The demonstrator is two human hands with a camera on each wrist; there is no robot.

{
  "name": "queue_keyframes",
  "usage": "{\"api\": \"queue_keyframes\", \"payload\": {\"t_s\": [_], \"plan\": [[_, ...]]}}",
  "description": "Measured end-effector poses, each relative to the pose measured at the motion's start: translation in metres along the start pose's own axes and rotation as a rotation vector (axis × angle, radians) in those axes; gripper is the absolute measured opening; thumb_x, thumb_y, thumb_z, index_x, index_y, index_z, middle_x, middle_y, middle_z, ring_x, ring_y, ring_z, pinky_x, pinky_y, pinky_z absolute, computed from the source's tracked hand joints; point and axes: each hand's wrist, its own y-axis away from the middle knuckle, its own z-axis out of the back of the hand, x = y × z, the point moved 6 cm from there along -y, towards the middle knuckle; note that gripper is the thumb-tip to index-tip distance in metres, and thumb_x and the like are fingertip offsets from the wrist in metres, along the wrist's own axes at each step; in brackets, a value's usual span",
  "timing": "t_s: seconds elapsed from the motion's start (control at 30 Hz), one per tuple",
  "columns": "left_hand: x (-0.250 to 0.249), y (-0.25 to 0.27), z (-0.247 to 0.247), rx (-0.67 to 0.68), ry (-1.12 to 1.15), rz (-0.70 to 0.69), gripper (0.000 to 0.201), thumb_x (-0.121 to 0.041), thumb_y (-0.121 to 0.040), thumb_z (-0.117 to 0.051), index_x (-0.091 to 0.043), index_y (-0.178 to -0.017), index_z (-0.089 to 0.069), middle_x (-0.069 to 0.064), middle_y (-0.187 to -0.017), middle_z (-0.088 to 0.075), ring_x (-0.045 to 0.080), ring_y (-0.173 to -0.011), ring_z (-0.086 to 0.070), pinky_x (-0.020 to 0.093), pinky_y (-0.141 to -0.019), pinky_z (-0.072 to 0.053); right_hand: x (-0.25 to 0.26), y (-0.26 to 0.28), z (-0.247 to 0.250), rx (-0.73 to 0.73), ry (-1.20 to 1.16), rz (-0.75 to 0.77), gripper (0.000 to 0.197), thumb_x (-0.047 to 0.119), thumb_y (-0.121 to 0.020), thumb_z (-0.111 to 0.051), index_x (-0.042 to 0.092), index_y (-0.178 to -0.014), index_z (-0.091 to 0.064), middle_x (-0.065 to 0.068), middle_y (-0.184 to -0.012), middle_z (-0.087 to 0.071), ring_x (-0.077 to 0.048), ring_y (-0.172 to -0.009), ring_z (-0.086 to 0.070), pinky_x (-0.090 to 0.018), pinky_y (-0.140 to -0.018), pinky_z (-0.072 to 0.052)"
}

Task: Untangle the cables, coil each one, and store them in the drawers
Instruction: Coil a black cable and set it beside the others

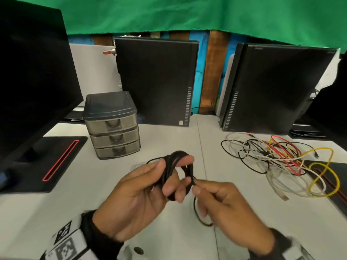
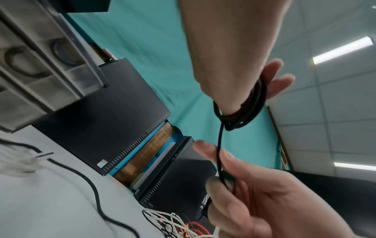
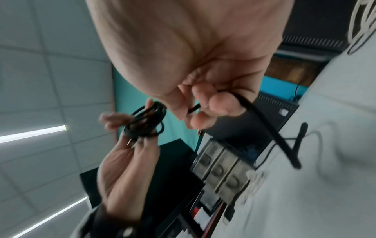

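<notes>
Left hand (image 1: 142,196) holding black cable (image 1: 178,171) — coiled, seemingly several loops, tail pinched by right hand (image 1: 225,207)

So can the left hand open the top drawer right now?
Probably not yet. The left hand grips the black cable coiled round its fingers, so it is busy. The path to the top drawer looks free, and the right hand pinches the cable's loose end.

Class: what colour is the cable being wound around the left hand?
Black. The cable loops around the left hand; the head view shows it best.
</notes>
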Motion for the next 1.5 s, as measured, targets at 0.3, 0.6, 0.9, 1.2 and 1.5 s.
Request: {"api": "queue_keyframes", "payload": {"t_s": [0.3, 0.6, 0.9, 1.2, 1.5], "plan": [[-0.005, -0.018, -0.009, -0.144, -0.451, -0.137, 0.035, -0.033, -0.094, -0.046, -0.019, -0.114, -0.071, 0.004, -0.101, -0.075, 0.027, -0.124, -0.061, 0.034, -0.110, -0.036, -0.007, 0.022, -0.001, 0.067, 0.153, -0.164, 0.025, 0.036, -0.100, -0.054, 0.055, -0.115, -0.060, 0.008, -0.057, -0.049, -0.010, -0.056, -0.045, -0.023, -0.056, -0.040], [0.027, -0.027, -0.033, -0.034, -1.408, -0.190, 0.027, -0.039, -0.104, -0.033, -0.028, -0.119, -0.053, -0.018, -0.113, -0.064, 0.007, -0.117, -0.058, 0.026, -0.096, -0.046, 0.002, 0.043, 0.021, 0.096, 0.065, -0.193, 0.017, 0.026, -0.100, -0.056, 0.042, -0.099, -0.064, 0.002, -0.055, -0.057, -0.013, -0.055, -0.053, -0.029, -0.058, -0.051], [0.017, -0.020, -0.017, 0.057, -1.820, -0.184, 0.039, -0.015, -0.085, -0.058, -0.027, -0.120, -0.048, -0.015, -0.117, -0.053, -0.001, -0.113, -0.044, 0.014, -0.096, -0.037, -0.011, 0.024, 0.007, 0.028, 0.091, -0.128, 0.024, 0.022, -0.104, -0.048, 0.037, -0.093, -0.064, -0.006, -0.069, -0.069, -0.013, -0.063, -0.063, -0.031, -0.072, -0.053], [-0.054, -0.059, -0.006, -0.240, -1.692, -0.403, 0.019, -0.014, -0.095, -0.060, -0.014, -0.112, -0.054, -0.003, -0.103, -0.064, -0.001, -0.091, -0.059, 0.010, -0.079, -0.044, 0.005, -0.009, -0.004, -0.038, -0.371, -0.191, 0.060, 0.064, -0.090, -0.041, 0.015, -0.107, -0.072, -0.016, -0.089, -0.074, -0.028, -0.083, -0.071, -0.039, -0.069, -0.056], [-0.123, -0.027, 0.010, -0.591, -1.323, -0.561, 0.023, -0.017, -0.096, -0.062, -0.016, -0.117, -0.052, -0.005, -0.096, -0.068, -0.008, -0.089, -0.063, 0.002, -0.075, -0.045, -0.034, -0.031, -0.079, 0.199, 0.497, -0.017, 0.028, 0.040, -0.095, -0.062, 0.034, -0.122, -0.062, 0.017, -0.119, -0.060, -0.002, -0.104, -0.056, -0.022, -0.093, -0.048]]}}
